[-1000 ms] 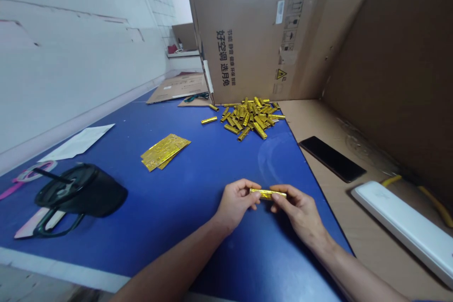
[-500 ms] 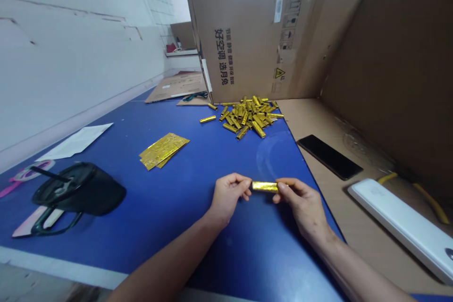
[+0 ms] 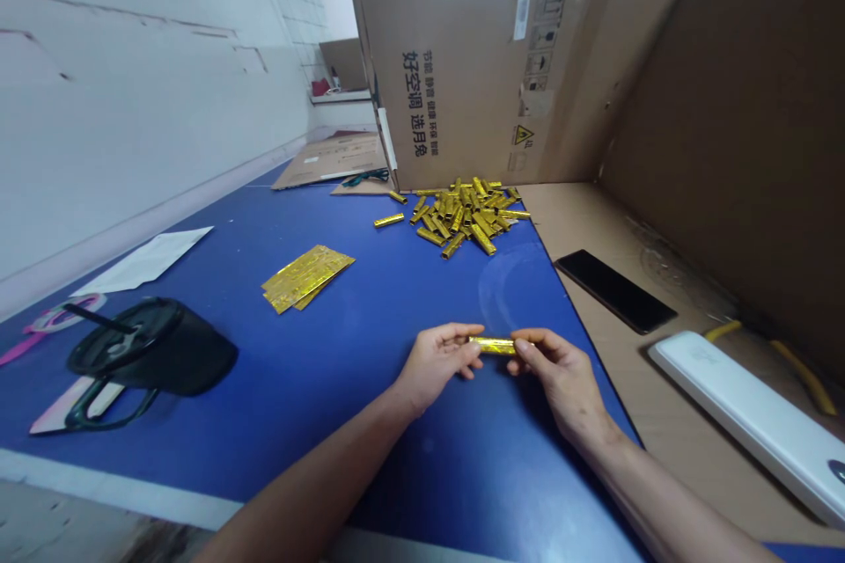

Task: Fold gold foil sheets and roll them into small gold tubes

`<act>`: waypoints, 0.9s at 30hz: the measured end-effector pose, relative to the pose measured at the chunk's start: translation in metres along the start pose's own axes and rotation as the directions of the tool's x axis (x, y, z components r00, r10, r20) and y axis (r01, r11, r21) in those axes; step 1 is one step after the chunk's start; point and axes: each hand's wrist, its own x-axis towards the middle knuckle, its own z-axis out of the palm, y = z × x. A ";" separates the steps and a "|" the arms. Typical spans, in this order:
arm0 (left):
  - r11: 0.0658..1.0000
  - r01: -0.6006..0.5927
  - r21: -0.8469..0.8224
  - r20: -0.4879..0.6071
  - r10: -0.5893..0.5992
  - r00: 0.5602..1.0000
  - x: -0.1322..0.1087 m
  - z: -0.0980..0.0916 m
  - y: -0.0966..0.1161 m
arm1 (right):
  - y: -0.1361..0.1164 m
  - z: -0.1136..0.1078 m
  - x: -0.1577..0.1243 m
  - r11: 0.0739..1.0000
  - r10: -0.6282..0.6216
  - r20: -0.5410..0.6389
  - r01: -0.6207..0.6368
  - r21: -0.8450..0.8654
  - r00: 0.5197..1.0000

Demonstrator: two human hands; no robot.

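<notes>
- My left grip (image 3: pixel 432 365) is narrow, thumb and fingers pinched on the left end of a small gold tube (image 3: pixel 496 345).
- My right grip (image 3: pixel 561 365) is closed down too, thumb and fingertips pinching the right end of that same tube.
- The gold tube lies crosswise between my two grips, its shiny middle showing; I cannot tell whether it touches the blue surface (image 3: pixel 277 409) beneath.
- Beyond my grips, well apart from them, sits a heap of gold tubes (image 3: pixel 466 215), many lying across one another at different angles.
- Just left of that heap, also beyond my left grip, one loose tube (image 3: pixel 389 220) lies by itself, with a shorter-looking tube (image 3: pixel 398 197) behind it.
- Left of my left grip and farther out is a stack of flat gold sheets (image 3: pixel 309 275), their edges not lined up.
- Well to the left of my left grip stands a dark mug (image 3: pixel 178 352) with a straw in its lid, its handle towards me.
- Past the mug, farther from my left grip, lie a white paper (image 3: pixel 145 259) and a pink-and-white ring (image 3: pixel 59 315).
- Right of my right grip, on a tan strip (image 3: pixel 574 211) beside the blue, lies a black phone (image 3: pixel 615 288).
- Nearer me than the phone, also to the right of my right grip, rests a long white device (image 3: pixel 745 427).
- Behind the heap, farthest ahead of both grips, rises a printed cardboard box (image 3: pixel 468 62).
</notes>
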 end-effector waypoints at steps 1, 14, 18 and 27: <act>1.000 0.007 0.004 -0.005 -0.007 1.000 0.000 0.001 0.000 | 0.000 0.001 0.000 1.000 0.011 0.021 -0.011 -0.003 1.000; 0.999 0.011 -0.037 -0.272 -0.020 0.962 0.012 -0.013 -0.005 | 0.006 -0.005 0.010 0.996 0.047 -0.045 -0.043 0.082 0.998; 0.987 0.060 -0.150 -0.300 -0.103 0.948 0.017 -0.018 0.000 | 0.009 -0.003 0.008 0.997 -0.016 0.025 0.018 -0.077 1.000; 0.972 0.132 -0.195 -0.268 -0.182 0.946 0.038 -0.021 0.030 | 0.006 -0.001 0.007 0.989 -0.037 0.083 0.049 -0.140 0.996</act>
